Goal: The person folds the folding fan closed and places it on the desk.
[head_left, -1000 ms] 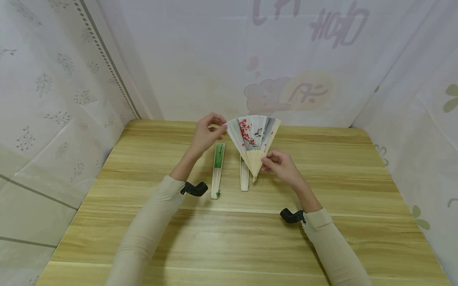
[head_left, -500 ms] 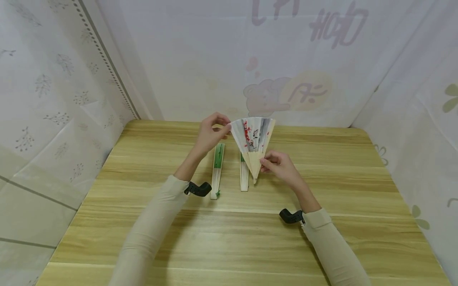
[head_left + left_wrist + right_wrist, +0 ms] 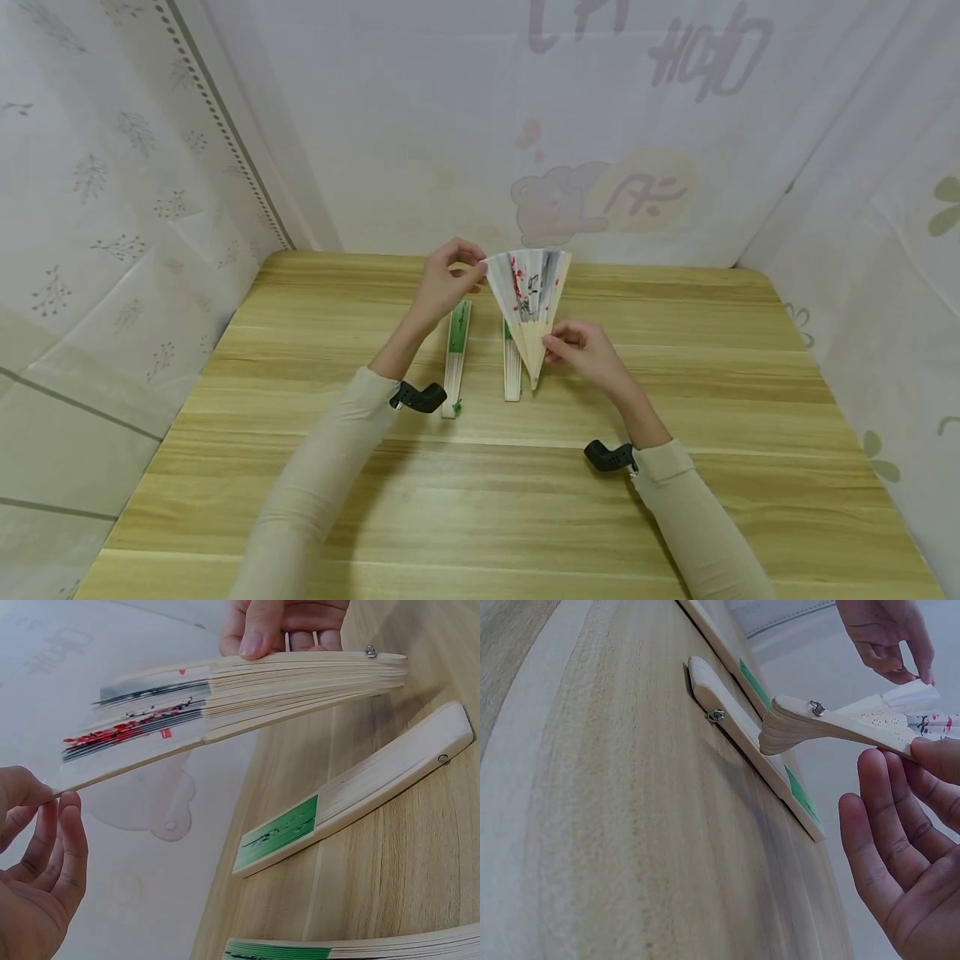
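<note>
A partly spread folding fan [image 3: 528, 287], white with red blossoms and grey painting on pale ribs, is held above the table between both hands. The left hand [image 3: 447, 279] pinches the tip of its left outer rib; the left wrist view shows this thumb-and-finger pinch on the fan [image 3: 150, 724]. Lower down, the right hand [image 3: 588, 350] pinches the right outer rib, thumb on top in the right wrist view. Two folded fans with green ends lie on the table: one folded fan [image 3: 455, 358] below the left hand, the other folded fan [image 3: 512, 371] partly hidden behind the held fan.
The wooden table [image 3: 480, 517] carries the fans. A white printed curtain [image 3: 420, 125] hangs behind its far edge, and patterned curtains stand at both sides. A black wrist camera [image 3: 418, 397] sits on the left forearm, another black wrist camera [image 3: 609, 456] on the right.
The held fan has narrowed as its two outer ribs came closer together. The left hand moved a little to the right; the right hand barely shifted. Both folded fans stayed in place.
</note>
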Demonstrator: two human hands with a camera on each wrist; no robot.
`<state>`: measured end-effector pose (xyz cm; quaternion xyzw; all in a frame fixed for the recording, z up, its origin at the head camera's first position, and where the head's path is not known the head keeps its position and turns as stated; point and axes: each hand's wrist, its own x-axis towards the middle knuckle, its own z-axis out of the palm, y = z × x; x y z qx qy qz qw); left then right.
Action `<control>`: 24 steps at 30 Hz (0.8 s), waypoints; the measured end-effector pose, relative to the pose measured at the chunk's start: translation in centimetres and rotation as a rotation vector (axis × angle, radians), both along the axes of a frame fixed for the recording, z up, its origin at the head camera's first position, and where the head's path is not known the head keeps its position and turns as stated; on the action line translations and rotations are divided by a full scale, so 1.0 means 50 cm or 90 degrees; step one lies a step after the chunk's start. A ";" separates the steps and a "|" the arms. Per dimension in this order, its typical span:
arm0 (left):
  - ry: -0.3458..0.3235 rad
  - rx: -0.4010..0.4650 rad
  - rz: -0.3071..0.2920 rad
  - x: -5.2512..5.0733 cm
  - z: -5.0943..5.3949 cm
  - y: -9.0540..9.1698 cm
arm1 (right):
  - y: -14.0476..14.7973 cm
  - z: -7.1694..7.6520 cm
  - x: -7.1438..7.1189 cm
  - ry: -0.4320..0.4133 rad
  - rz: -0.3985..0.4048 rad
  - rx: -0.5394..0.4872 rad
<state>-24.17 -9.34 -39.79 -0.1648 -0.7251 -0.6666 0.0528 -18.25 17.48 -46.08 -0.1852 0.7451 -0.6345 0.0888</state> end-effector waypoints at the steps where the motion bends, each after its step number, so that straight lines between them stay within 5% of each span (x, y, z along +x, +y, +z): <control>1: -0.003 0.003 0.000 0.000 0.000 0.001 | -0.001 0.000 0.000 0.000 0.000 0.000; 10: -0.016 0.003 -0.017 0.008 -0.001 0.003 | -0.002 -0.006 0.004 -0.003 0.004 0.001; 16: -0.020 -0.006 -0.025 0.027 0.021 0.004 | -0.003 -0.012 0.004 0.000 0.012 0.000; 24: -0.019 0.004 -0.014 0.009 -0.007 0.004 | -0.008 -0.010 0.005 -0.004 0.025 -0.008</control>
